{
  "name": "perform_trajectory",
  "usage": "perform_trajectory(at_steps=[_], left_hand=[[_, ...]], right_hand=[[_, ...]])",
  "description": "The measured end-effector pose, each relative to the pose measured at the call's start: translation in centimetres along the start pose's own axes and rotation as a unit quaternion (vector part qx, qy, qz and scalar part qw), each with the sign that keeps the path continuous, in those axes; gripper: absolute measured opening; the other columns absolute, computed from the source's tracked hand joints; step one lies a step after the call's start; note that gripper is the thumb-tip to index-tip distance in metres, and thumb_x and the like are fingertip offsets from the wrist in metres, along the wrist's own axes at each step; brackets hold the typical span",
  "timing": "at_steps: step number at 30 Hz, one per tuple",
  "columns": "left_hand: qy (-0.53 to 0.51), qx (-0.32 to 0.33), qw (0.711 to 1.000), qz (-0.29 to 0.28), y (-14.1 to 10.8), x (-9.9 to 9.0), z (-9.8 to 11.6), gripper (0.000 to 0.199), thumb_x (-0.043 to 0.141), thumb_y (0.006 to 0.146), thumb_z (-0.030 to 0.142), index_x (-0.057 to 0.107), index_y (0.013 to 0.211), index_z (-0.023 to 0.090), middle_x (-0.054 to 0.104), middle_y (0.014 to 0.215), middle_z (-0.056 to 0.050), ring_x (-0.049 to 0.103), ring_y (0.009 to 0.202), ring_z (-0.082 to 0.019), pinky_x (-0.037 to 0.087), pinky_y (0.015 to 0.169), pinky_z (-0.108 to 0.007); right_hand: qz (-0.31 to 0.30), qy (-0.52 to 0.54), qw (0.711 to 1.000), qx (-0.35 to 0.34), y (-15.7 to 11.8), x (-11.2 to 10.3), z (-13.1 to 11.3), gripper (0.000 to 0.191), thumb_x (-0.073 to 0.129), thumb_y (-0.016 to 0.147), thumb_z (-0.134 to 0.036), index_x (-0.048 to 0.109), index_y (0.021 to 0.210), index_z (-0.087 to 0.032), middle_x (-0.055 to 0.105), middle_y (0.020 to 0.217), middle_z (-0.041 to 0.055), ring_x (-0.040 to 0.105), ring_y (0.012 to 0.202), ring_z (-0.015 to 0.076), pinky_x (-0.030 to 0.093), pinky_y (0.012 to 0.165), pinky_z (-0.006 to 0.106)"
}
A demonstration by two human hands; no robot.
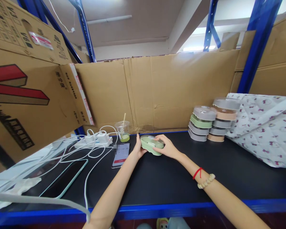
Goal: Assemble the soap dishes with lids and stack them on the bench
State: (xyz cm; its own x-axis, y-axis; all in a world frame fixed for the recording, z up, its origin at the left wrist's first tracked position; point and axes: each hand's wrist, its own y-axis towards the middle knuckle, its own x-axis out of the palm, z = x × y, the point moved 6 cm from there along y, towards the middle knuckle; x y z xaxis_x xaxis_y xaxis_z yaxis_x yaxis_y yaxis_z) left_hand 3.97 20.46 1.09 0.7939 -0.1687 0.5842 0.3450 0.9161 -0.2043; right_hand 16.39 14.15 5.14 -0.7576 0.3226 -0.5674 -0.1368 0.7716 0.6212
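Observation:
A round green container with a clear lid [150, 145] is held between my two hands just above the black tabletop, tilted a little. My left hand [138, 148] grips its left side, thumb up along the edge. From the right, my right hand [167, 147] closes on the rim and lid with thumb and fingers. The container's underside is hidden. Left of my left hand lies a phone with a lit screen [121, 155], and behind it stands a clear plastic cup [123, 132] with a straw and some green drink.
Two stacks of similar containers, a left stack [200, 124] and a right stack [222, 121], stand at the back right beside a patterned white cloth [264, 133]. White cables run from a power strip [92, 142] past a dark phone [65, 178]. Cardboard [176, 92] walls the back.

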Motion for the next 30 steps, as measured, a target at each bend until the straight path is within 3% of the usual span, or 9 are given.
perform_trajectory(at_steps=[5, 15, 19, 22, 25, 27, 30], left_hand=[[-0.006, -0.015, 1.0, -0.012, 1.5, -0.7, -0.4, 0.056, 0.029, 0.089, 0.057, 0.059, 0.109, 0.014, 0.069, 0.083, -0.01, 0.067, 0.076, -0.02, 0.053, 0.063, -0.028], [0.01, -0.016, 0.999, -0.027, 0.6, -0.1, 0.0, 0.031, 0.055, 0.082, 0.038, 0.059, 0.096, 0.012, 0.063, 0.061, -0.002, 0.059, 0.05, -0.014, 0.051, 0.055, -0.025], [-0.01, -0.006, 1.0, -0.025, -0.6, 0.7, 0.1, 0.018, 0.05, 0.083, 0.027, 0.059, 0.086, 0.012, 0.057, 0.052, 0.0, 0.054, 0.044, -0.013, 0.048, 0.051, -0.024], [-0.039, 0.04, 0.998, -0.029, -1.6, 1.6, 0.6, 0.019, 0.043, 0.085, 0.022, 0.058, 0.08, 0.012, 0.058, 0.053, -0.001, 0.056, 0.048, -0.014, 0.049, 0.056, -0.024], [-0.04, 0.088, 0.995, -0.029, -2.2, 2.1, 1.2, 0.018, 0.043, 0.084, 0.022, 0.058, 0.083, 0.013, 0.064, 0.067, -0.004, 0.063, 0.064, -0.016, 0.051, 0.065, -0.025], [-0.016, 0.094, 0.995, -0.027, -2.4, 2.1, 1.4, 0.021, 0.044, 0.084, 0.025, 0.059, 0.093, 0.014, 0.067, 0.079, -0.006, 0.065, 0.073, -0.018, 0.052, 0.069, -0.027], [0.002, 0.063, 0.998, -0.029, -2.5, 1.9, 1.2, 0.038, 0.037, 0.086, 0.036, 0.052, 0.116, 0.017, 0.066, 0.094, -0.01, 0.067, 0.076, -0.022, 0.053, 0.066, -0.032]], right_hand=[[-0.008, 0.082, 0.996, 0.043, 0.3, 0.0, 0.8, 0.036, 0.069, 0.057, -0.04, 0.052, 0.076, -0.014, 0.055, 0.109, 0.007, 0.056, 0.098, 0.011, 0.048, 0.078, 0.023], [-0.066, 0.121, 0.987, 0.081, 0.2, -0.3, 1.2, 0.05, 0.075, 0.048, -0.045, 0.055, 0.081, -0.014, 0.051, 0.118, 0.0087, 0.052, 0.11, 0.0147, 0.048, 0.083, 0.027], [-0.031, 0.156, 0.98, 0.118, 0.4, -0.2, 1.6, 0.051, 0.071, 0.052, -0.054, 0.053, 0.078, -0.014, 0.052, 0.116, 0.0079, 0.055, 0.104, 0.0115, 0.049, 0.089, 0.027], [0.004, 0.212, 0.946, 0.245, -0.2, -0.2, 2.2, 0.057, 0.064, 0.062, -0.057, 0.049, 0.102, -0.019, 0.057, 0.109, 0.007, 0.059, 0.083, 0.0082, 0.054, 0.074, 0.025], [-0.025, 0.284, 0.897, 0.339, -1.0, 0.1, 2.0, 0.065, 0.06, 0.068, -0.055, 0.037, 0.121, -0.024, 0.061, 0.1, 0.0051, 0.058, 0.063, 0.0067, 0.053, 0.055, 0.023], [-0.024, 0.307, 0.889, 0.34, -0.9, -0.4, 1.5, 0.065, 0.063, 0.066, -0.053, 0.04, 0.12, -0.024, 0.062, 0.092, 0.0035, 0.055, 0.056, 0.0047, 0.05, 0.047, 0.019], [0.061, 0.285, 0.908, 0.302, 0.0, -3.1, 1.2, 0.067, 0.068, 0.06, -0.05, 0.047, 0.118, -0.024, 0.061, 0.092, 0.003, 0.052, 0.055, 0.0036, 0.044, 0.039, 0.015]])
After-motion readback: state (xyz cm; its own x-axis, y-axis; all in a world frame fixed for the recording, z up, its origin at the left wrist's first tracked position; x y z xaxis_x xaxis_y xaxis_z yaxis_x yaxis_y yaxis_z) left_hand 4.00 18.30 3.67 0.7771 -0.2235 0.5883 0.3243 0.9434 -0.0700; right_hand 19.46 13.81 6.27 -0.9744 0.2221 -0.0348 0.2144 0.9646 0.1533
